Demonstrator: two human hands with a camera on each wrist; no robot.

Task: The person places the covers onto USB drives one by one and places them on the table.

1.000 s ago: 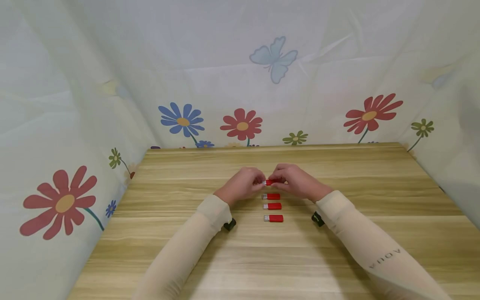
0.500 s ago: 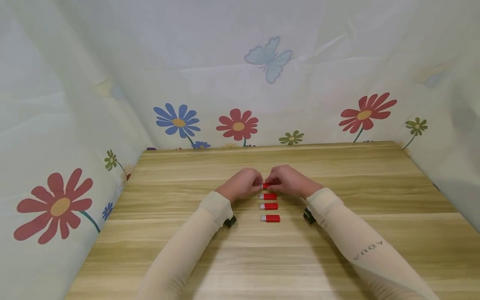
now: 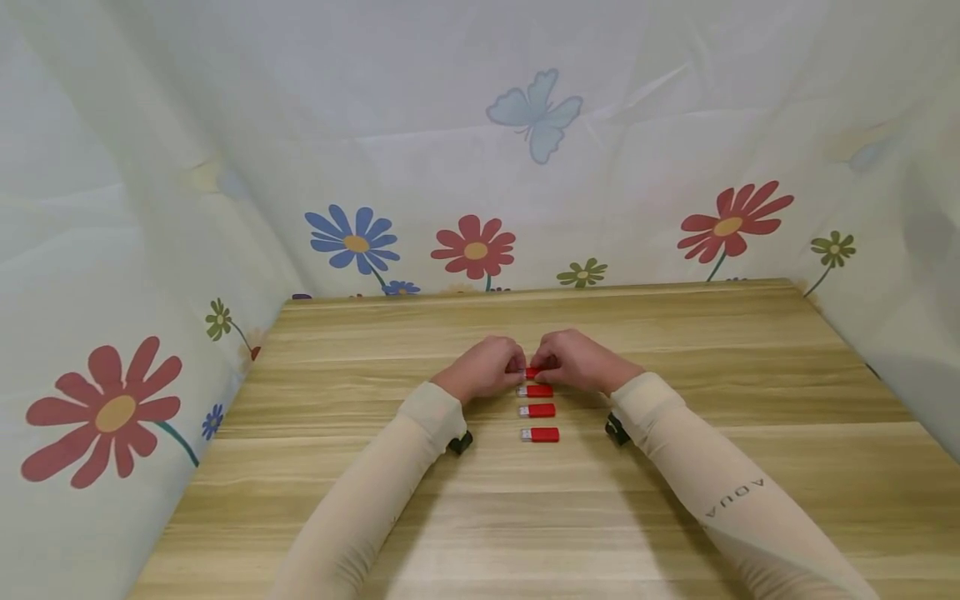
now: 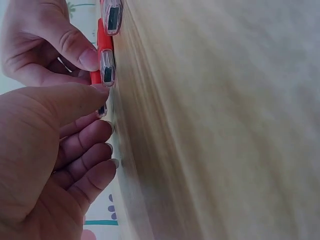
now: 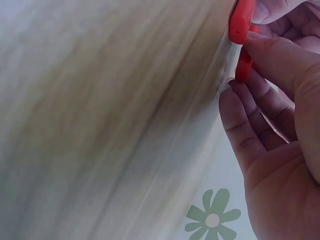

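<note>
Several red USB flash drives lie in a column on the wooden table, metal plugs to the left. My two hands meet at the farthest USB flash drive (image 3: 532, 372), down at the table surface. The left hand (image 3: 483, 367) pinches it by the plug end; in the left wrist view its metal plug (image 4: 101, 111) pokes out past the thumb. My right hand (image 3: 579, 362) grips the red end (image 5: 243, 69) between thumb and fingers. Just nearer lie a second flash drive (image 3: 538, 391), a third flash drive (image 3: 542, 411) and the nearest flash drive (image 3: 543, 435).
The wood-grain table (image 3: 360, 333) runs back to a pale curtain (image 3: 405, 158) printed with flowers and a butterfly. Curtain also hangs along both sides. A dark wrist camera (image 3: 461, 443) sits under the left cuff, another dark camera (image 3: 618, 430) under the right.
Both hands have brought the farthest flash drive slightly nearer the row, narrowing its gap to the second one. The head view has shifted a little. In the last half second the hands barely moved.
</note>
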